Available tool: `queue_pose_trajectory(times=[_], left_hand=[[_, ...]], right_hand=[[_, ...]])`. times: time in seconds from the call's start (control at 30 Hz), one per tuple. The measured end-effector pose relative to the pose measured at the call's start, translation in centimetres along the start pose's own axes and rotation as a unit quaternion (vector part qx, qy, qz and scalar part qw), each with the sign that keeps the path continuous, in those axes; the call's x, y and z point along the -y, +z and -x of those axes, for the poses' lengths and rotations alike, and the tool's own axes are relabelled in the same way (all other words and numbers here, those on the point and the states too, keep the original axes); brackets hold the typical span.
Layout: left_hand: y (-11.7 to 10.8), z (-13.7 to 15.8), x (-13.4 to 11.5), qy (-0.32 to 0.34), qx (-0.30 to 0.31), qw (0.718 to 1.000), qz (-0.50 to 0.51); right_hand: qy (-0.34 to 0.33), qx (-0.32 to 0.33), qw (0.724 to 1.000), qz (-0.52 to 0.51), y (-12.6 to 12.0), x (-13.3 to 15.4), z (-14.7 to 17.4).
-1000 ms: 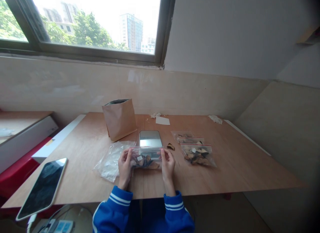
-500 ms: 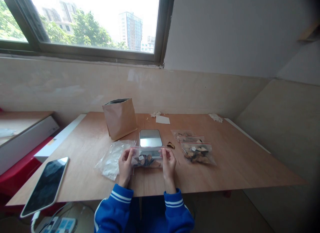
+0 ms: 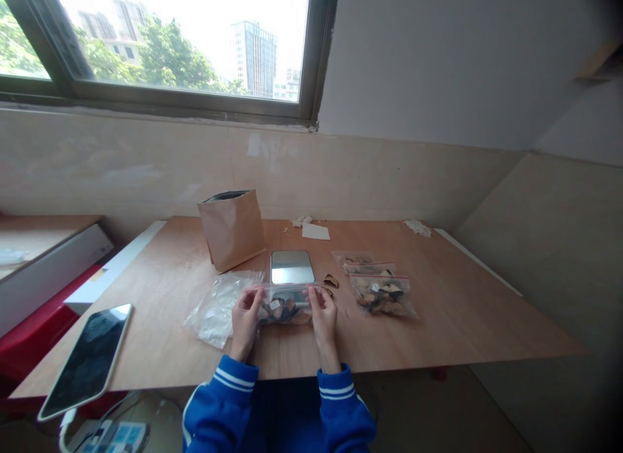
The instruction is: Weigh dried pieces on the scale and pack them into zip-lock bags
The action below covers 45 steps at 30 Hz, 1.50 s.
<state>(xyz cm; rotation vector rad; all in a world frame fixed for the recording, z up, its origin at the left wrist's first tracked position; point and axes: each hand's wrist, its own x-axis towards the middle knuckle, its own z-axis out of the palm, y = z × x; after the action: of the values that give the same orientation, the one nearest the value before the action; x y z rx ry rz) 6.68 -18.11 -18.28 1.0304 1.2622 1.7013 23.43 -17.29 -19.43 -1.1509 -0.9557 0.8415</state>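
A clear zip bag with dark and tan dried slices and a small white label hangs between my hands above the table's near edge. My left hand pinches its upper left corner. Thumb and fingers of my right hand are closed on the top strip toward the right. Just beyond the bag lies a flat scale with a shiny metal plate. Loose dried slices sit to the right of it. Empty clear plastic bags lie beside my left hand.
An open brown paper pouch stands behind the plastic bags. Filled zip bags lie at the right. A white card and scraps are near the wall. A tablet with a charging cable overhangs the left edge.
My right hand has slid a little to the left along the top of the zip bag, toward my left hand. The left hand keeps its grip at the corner.
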Motion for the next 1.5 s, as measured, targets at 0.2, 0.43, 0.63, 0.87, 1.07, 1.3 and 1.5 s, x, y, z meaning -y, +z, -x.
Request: queue_pose_trajectory(times=[0.2, 0.43, 0.63, 0.87, 1.07, 1.3, 1.5], left_hand=[[0.0, 0.0, 0.6, 0.015, 0.001, 1.0, -0.023], [0.3, 0.1, 0.2, -0.002, 0.06, 0.998, 0.005], [0.3, 0.2, 0.4, -0.015, 0.088, 0.996, 0.006], [0.1, 0.2, 0.3, -0.012, 0.082, 0.997, 0.002], [0.2, 0.2, 0.7, -0.019, 0.071, 0.997, 0.004], [0.1, 0.1, 1.4, 0.011, 0.09, 0.996, -0.008], [0.1, 0.2, 1.3, 0.039, 0.079, 0.996, -0.007]], right_hand=[[-0.026, -0.013, 1.0, 0.003, -0.2, -0.5, -0.2], [0.014, -0.009, 1.0, -0.007, -0.3, -0.1, -0.1], [0.031, 0.035, 0.999, -0.022, 0.1, 0.0, 0.1], [0.031, 0.03, 0.999, -0.028, 0.1, -0.3, 0.1], [0.024, 0.019, 0.999, -0.021, 0.1, -0.5, 0.0], [-0.108, -0.066, 0.986, 0.109, -0.2, 0.4, 0.2], [-0.305, 0.159, 0.852, 0.395, 0.8, 5.9, 0.6]])
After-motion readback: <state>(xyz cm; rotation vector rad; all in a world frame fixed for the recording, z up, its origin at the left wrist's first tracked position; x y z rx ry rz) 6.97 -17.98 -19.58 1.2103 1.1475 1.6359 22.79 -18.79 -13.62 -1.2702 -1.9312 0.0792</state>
